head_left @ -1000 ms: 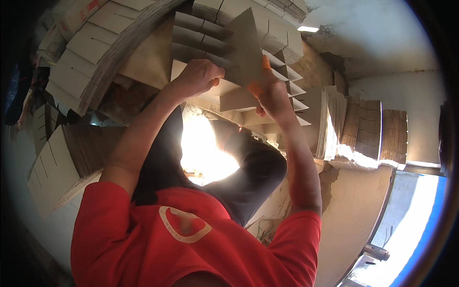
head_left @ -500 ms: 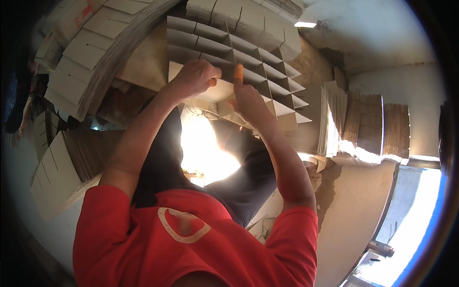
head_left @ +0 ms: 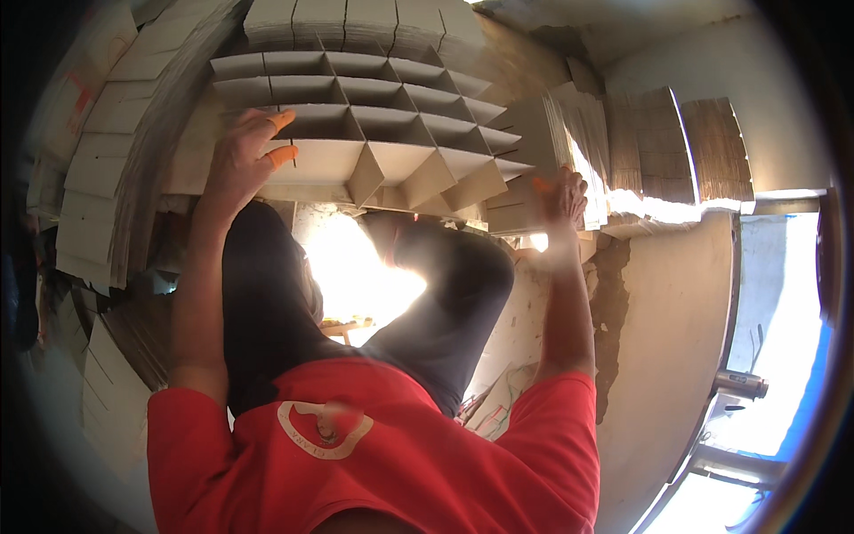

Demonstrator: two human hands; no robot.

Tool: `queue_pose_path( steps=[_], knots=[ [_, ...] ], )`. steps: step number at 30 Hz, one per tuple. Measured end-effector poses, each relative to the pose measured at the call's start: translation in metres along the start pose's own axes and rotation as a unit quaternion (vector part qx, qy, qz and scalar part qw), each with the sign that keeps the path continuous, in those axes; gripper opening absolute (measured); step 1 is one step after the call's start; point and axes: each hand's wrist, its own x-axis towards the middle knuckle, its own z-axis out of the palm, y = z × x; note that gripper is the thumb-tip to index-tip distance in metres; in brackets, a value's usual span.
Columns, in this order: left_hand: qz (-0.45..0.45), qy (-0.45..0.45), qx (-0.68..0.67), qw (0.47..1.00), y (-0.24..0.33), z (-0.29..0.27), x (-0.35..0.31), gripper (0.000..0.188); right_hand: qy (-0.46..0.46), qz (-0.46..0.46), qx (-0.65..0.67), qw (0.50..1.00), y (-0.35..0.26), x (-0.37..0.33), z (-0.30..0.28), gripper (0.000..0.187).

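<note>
A cardboard divider grid (head_left: 382, 93) of interlocked slotted strips rests on the work surface in front of me. Orange covers sit on the thumb and a finger of my left hand (head_left: 240, 165). Those two digits are apart at the left end of the grid's nearest strip (head_left: 325, 160); no firm grip shows. Several short cross pieces (head_left: 427, 178) jut from the near side. My right hand (head_left: 562, 196), blurred, is by the near end of a stack of cardboard pieces (head_left: 569, 133) at the right. Whether its fingers hold a piece is unclear.
Tall stacks of slotted cardboard strips stand at the left (head_left: 102, 151) and behind the grid (head_left: 347, 27). More cardboard bundles (head_left: 654, 147) line the right. Strong light glares between my knees. A metal cylinder (head_left: 743, 384) lies farther right.
My hands have parted from the middle of the grid's near side: left to its left end, right to the stack. The view has shifted, with the grid now lower and further left.
</note>
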Motion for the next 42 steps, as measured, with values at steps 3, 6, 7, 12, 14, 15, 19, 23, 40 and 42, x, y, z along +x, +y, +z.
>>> queue_pose_path(
  steps=[3,6,7,12,14,15,19,23,40,42],
  knots=[
    [-0.009,0.002,0.006,1.000,-0.004,0.000,-0.002,0.042,0.030,-0.043,0.016,0.998,0.014,0.004,0.018,0.044],
    [-0.007,0.006,0.007,1.000,-0.005,0.000,-0.003,0.042,0.012,0.026,0.109,0.994,0.018,0.014,0.011,0.036],
    [-0.007,0.003,0.008,1.000,-0.006,-0.001,-0.003,0.041,0.004,0.044,0.120,0.992,0.019,0.016,0.007,0.037],
    [-0.016,-0.019,0.022,0.999,-0.009,0.004,-0.003,0.042,-0.020,0.087,0.113,0.990,0.023,0.023,-0.002,0.038],
    [-0.016,-0.018,0.007,1.000,-0.009,0.005,-0.003,0.043,0.010,0.091,0.194,0.977,0.022,0.019,-0.010,0.036],
    [-0.018,-0.013,0.008,1.000,-0.009,0.004,-0.003,0.043,0.025,0.091,0.234,0.968,0.019,0.016,-0.017,0.037],
    [-0.022,0.005,0.006,1.000,-0.013,-0.003,-0.007,0.045,0.159,0.087,0.214,0.960,0.009,0.022,-0.061,0.023],
    [-0.022,0.029,0.001,0.999,-0.032,-0.006,-0.018,0.047,0.318,-0.048,0.271,0.907,-0.052,0.026,-0.133,0.022],
    [-0.113,0.011,-0.192,0.975,-0.027,-0.004,-0.020,0.016,0.043,-0.282,0.515,0.809,-0.252,0.004,-0.180,0.043],
    [-0.099,0.017,-0.181,0.978,-0.033,-0.002,-0.021,0.015,0.047,-0.283,0.491,0.823,-0.258,0.002,-0.182,0.042]
  ],
)
